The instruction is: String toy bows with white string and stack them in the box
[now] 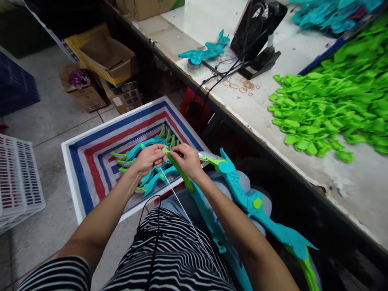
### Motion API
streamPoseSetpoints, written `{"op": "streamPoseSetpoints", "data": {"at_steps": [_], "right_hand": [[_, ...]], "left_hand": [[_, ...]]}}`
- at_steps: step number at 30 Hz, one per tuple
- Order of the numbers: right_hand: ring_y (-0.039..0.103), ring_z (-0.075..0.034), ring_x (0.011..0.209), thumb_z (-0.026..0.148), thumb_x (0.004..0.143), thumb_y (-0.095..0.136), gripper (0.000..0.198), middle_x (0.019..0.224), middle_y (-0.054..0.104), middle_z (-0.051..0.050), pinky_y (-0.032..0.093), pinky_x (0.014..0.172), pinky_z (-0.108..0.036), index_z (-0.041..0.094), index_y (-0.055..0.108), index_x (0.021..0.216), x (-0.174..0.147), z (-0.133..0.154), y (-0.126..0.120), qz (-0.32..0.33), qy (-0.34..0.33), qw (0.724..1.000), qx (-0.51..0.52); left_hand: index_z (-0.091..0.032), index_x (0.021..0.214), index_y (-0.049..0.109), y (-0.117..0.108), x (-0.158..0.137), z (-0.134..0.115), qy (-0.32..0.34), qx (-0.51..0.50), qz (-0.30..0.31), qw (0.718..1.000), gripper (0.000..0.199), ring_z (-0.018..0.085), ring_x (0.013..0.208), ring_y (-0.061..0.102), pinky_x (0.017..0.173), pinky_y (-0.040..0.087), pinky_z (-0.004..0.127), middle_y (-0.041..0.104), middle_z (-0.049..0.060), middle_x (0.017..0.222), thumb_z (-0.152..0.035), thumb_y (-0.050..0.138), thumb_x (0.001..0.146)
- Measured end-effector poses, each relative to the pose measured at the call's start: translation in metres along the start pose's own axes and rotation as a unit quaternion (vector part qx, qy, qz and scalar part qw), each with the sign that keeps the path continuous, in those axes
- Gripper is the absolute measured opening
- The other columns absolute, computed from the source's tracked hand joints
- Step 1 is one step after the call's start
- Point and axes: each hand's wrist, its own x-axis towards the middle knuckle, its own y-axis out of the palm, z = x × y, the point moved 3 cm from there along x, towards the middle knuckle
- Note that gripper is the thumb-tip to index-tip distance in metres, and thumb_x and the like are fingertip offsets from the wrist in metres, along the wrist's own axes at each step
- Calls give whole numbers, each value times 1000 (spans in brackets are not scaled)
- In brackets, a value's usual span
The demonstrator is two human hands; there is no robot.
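Note:
My left hand [150,157] is pinched on a thin white string [178,196], which runs down across my lap. Close beside it, the fingers of my right hand [188,161] are pressed together, with a short stretch of string between the two hands. They meet at the green limb tip of a teal-and-green plastic toy bow [201,208], which lies along my lap and is partly covered by my right forearm. A second toy bow [238,188] with a green hexagon at its middle rests across my legs to the right.
Several toy bows [145,151] lie in a white-rimmed crate with a striped lining [91,151]. To the right, a worktable [257,121] bears green plastic parts [327,113], rubber bands [247,85], a black fan [254,32] and a teal part [207,50]. White baskets [20,178] stand left.

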Motion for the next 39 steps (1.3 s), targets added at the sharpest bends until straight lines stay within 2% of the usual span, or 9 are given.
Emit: {"op": "streamPoseSetpoints", "data": {"at_steps": [5,9,13,16,20,24,31,35,39], "right_hand": [[53,-15,71,23,83,55,16,70,58,-1,43,70,-28,19,60,68,5,7,-4,-7,-54,999,3],[49,-14,68,17,79,52,18,64,51,1,40,67,-28,20,52,60,16,-5,-13,-64,-56,996,-32],[45,-13,64,13,75,51,19,62,46,2,39,65,-29,20,46,57,39,-46,-46,-248,46,966,-52],[44,-13,63,14,76,51,20,63,45,2,39,65,-30,20,46,59,40,-56,-67,-383,104,917,-41],[51,-16,78,23,85,50,16,75,53,-2,44,75,-34,20,55,71,23,-12,-44,-281,-34,958,-40],[54,-18,87,22,87,51,14,82,57,-5,46,81,-36,21,60,76,-1,17,-3,-196,-123,972,-41],[57,-13,78,20,87,53,14,82,59,-4,50,69,-28,18,63,77,2,1,8,-214,-43,973,78],[58,-12,76,21,85,56,13,83,60,-3,49,64,-24,18,65,76,4,4,5,-245,0,963,113],[59,-12,78,22,85,57,13,83,60,-3,50,63,-24,19,68,78,4,5,4,-261,12,958,121]], "left_hand": [[-14,88,57,1,4,1,0,38,-5,999,40,4,35,37,38,29,17,58,-4,50,-36,78,62],[-17,78,60,7,8,0,67,210,-81,972,15,10,46,50,45,38,21,57,-3,53,-26,70,70],[-19,72,64,22,4,-5,214,337,-123,909,11,17,87,60,80,46,27,66,3,85,-9,60,71],[-21,72,68,31,6,-8,206,332,-59,919,18,18,89,58,89,42,31,66,3,84,-7,57,72],[-16,64,67,31,22,-15,78,167,-27,982,11,17,79,58,80,44,30,64,4,75,-21,64,73],[-12,62,63,27,34,-23,1,72,-71,995,12,12,65,56,70,44,27,61,1,64,-20,70,66],[-16,70,60,31,16,-38,192,307,-196,911,4,11,63,58,62,45,22,62,-2,64,-12,58,69],[-14,72,58,32,15,-30,120,206,-173,956,2,8,39,47,40,35,19,53,-5,46,-16,58,73],[-12,67,61,27,16,-31,50,138,-111,983,14,8,43,53,35,33,17,61,0,56,-22,70,66]]}}
